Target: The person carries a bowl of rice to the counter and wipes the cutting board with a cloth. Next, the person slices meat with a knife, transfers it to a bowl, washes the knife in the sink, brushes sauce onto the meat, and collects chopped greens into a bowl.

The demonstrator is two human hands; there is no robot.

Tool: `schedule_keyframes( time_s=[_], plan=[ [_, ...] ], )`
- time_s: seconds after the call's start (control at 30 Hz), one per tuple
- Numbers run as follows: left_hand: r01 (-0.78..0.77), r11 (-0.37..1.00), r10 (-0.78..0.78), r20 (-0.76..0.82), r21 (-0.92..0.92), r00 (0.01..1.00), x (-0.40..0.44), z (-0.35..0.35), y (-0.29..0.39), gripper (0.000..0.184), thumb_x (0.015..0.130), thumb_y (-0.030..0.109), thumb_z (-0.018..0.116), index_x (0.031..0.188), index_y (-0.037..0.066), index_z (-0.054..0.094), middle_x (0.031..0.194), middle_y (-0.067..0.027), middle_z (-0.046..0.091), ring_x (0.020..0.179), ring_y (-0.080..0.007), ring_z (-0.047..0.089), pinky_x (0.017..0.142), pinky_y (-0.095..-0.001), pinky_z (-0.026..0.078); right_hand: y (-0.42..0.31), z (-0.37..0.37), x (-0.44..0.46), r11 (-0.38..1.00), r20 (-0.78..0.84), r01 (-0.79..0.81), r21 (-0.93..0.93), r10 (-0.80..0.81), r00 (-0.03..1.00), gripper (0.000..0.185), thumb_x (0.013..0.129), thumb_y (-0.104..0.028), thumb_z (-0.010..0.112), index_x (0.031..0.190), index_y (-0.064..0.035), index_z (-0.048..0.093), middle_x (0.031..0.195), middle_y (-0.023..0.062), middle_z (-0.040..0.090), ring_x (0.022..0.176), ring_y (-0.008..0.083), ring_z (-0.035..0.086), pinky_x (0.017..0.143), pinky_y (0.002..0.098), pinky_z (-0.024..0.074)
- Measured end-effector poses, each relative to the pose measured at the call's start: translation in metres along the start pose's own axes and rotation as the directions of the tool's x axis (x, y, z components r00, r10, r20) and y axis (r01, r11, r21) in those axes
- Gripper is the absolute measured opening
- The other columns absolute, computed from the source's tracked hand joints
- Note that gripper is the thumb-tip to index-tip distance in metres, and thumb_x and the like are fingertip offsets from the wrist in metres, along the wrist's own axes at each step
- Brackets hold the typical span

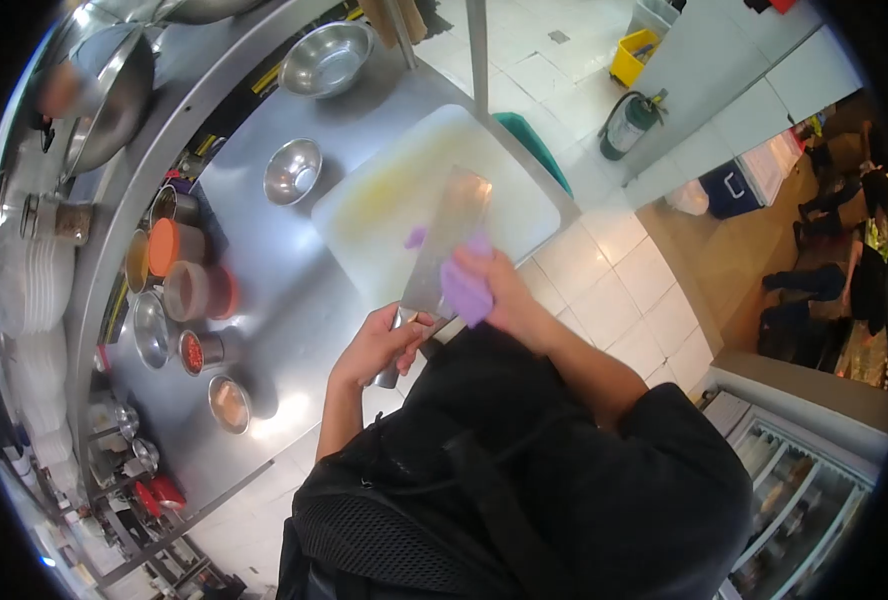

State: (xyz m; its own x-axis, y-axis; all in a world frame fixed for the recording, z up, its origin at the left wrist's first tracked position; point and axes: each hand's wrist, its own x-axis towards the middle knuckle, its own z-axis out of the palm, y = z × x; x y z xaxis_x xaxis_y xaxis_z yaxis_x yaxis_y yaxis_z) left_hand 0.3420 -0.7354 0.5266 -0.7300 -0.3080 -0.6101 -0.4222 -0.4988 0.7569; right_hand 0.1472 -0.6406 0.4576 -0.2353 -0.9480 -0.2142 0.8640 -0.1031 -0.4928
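My left hand point(382, 345) is wrapped round the handle of a cleaver point(456, 225), whose broad metal blade points away from me over the cutting board point(509, 205). In my right hand point(504, 288) is a purple cloth point(467, 292), bunched against the right side of the blade. A small purple piece point(416, 237) shows at the blade's left edge; whether it belongs to the same cloth I cannot tell. The white board carries a yellowish stain and lies on the steel table point(294, 265).
Two steel bowls point(294, 171) point(326, 60) stand left of and beyond the board. An orange-lidded container point(176, 247), a tin of red bits point(194, 352) and a small bowl of brownish food point(230, 404) line the left side. A fire extinguisher point(628, 127) stands at the wall; people point(814, 285) are far right.
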Motion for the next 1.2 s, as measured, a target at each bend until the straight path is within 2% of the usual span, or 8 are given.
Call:
schedule_keyframes(
  time_s=[0.17, 0.33, 0.5, 0.57, 0.73, 0.83, 0.93, 1.2],
  plan=[
    [0.084, 0.996, -0.084, 0.025, 0.031, 0.996, -0.021, -0.005, 0.002, 0.019, 0.088, 0.008, 0.058, 0.105, -0.002, 0.059, 0.062, -0.001, 0.049, 0.045, -0.0099, 0.046, 0.044, -0.0241, 0.038, -0.11, -0.081, 0.072, 0.872, -0.025, 0.375, 0.316, -0.387, 0.922, 0.035, 0.097, -0.026, 0.058, 0.123, -0.0029, 0.057, 0.107, 0.0057, 0.065, 0.091, 0.0119, 0.063, 0.071, 0.024, 0.0522],
    [-0.088, 0.96, 0.014, -0.268, -0.266, 0.963, -0.057, -0.042, -0.036, 0.018, 0.086, 0.006, 0.056, 0.102, -0.002, 0.056, 0.058, -0.0021, 0.046, 0.039, -0.0104, 0.039, 0.036, -0.0251, 0.032, -0.192, -0.059, 0.039, 0.761, -0.23, 0.511, -0.399, -0.623, 0.748, 0.037, 0.095, -0.023, 0.06, 0.122, -0.0019, 0.048, 0.111, 0.0139, 0.061, 0.094, 0.0217, 0.063, 0.072, 0.0392, 0.0585],
    [-0.383, 0.801, 0.23, -0.353, -0.461, 0.907, -0.069, -0.075, -0.057, 0.02, 0.091, 0.012, 0.058, 0.105, -0.001, 0.053, 0.065, -0.0032, 0.047, 0.041, -0.0103, 0.039, 0.035, -0.0243, 0.032, -0.071, -0.048, 0.003, 0.489, -0.145, 0.036, -0.872, -0.327, 0.934, 0.052, 0.083, -0.006, 0.066, 0.13, -0.0081, 0.046, 0.114, 0.0107, 0.057, 0.105, 0.0239, 0.06, 0.082, 0.0346, 0.0533],
    [-0.478, 0.727, 0.331, -0.358, -0.492, 0.873, -0.064, -0.081, -0.055, 0.02, 0.092, 0.012, 0.056, 0.108, -0.001, 0.052, 0.068, -0.0041, 0.047, 0.042, -0.0103, 0.039, 0.036, -0.0236, 0.032, 0.017, -0.04, 0.01, -0.05, 0.527, 0.543, -0.838, -0.33, 0.783, 0.056, 0.076, 0.0, 0.064, 0.13, -0.0091, 0.054, 0.132, 0.0166, 0.053, 0.126, 0.0318, 0.047, 0.101, 0.0422, 0.0432],
    [-0.465, 0.662, 0.402, -0.246, -0.588, 0.882, -0.053, -0.086, -0.04, 0.019, 0.093, 0.009, 0.052, 0.109, -0.001, 0.051, 0.069, -0.0045, 0.046, 0.042, -0.0097, 0.039, 0.036, -0.0234, 0.032, 0.063, -0.009, -0.002, -0.421, 0.553, 0.67, -0.612, 0.378, 0.742, 0.039, 0.079, -0.007, 0.062, 0.117, -0.0168, 0.064, 0.143, 0.0061, 0.047, 0.112, 0.0295, 0.054, 0.09, 0.0423, 0.0488],
    [-0.464, 0.668, 0.398, -0.248, -0.582, 0.883, -0.059, -0.09, -0.049, 0.019, 0.092, 0.008, 0.051, 0.109, -0.001, 0.051, 0.069, -0.0042, 0.046, 0.042, -0.0095, 0.039, 0.035, -0.0236, 0.032, -0.025, -0.068, 0.012, -0.523, 0.586, 0.572, -0.632, 0.16, 0.795, 0.039, 0.088, -0.017, 0.054, 0.126, -0.0198, 0.059, 0.126, 0.0051, 0.059, 0.1, 0.0275, 0.058, 0.084, 0.039, 0.048],
    [-0.465, 0.699, 0.389, -0.257, -0.544, 0.885, -0.07, -0.092, -0.059, 0.018, 0.092, 0.009, 0.053, 0.108, 0.0, 0.053, 0.068, -0.0038, 0.048, 0.042, -0.0097, 0.04, 0.036, -0.0237, 0.031, -0.136, -0.07, 0.042, -0.561, -0.196, -0.423, -0.712, -0.419, 0.886, 0.035, 0.097, -0.026, 0.047, 0.13, -0.0164, 0.056, 0.111, 0.0168, 0.062, 0.104, 0.0331, 0.058, 0.089, 0.0428, 0.0477],
    [-0.468, 0.656, 0.379, -0.277, -0.592, 0.883, -0.066, -0.082, -0.057, 0.017, 0.092, 0.008, 0.053, 0.107, 0.0, 0.054, 0.067, -0.0034, 0.047, 0.042, -0.0094, 0.039, 0.036, -0.0238, 0.031, 0.048, -0.02, 0.059, -0.478, 0.784, 0.646, -0.595, -0.164, 0.599, 0.033, 0.085, -0.002, 0.053, 0.113, -0.015, 0.065, 0.122, 0.0112, 0.061, 0.11, 0.0302, 0.057, 0.094, 0.0449, 0.0467]
  ],
)
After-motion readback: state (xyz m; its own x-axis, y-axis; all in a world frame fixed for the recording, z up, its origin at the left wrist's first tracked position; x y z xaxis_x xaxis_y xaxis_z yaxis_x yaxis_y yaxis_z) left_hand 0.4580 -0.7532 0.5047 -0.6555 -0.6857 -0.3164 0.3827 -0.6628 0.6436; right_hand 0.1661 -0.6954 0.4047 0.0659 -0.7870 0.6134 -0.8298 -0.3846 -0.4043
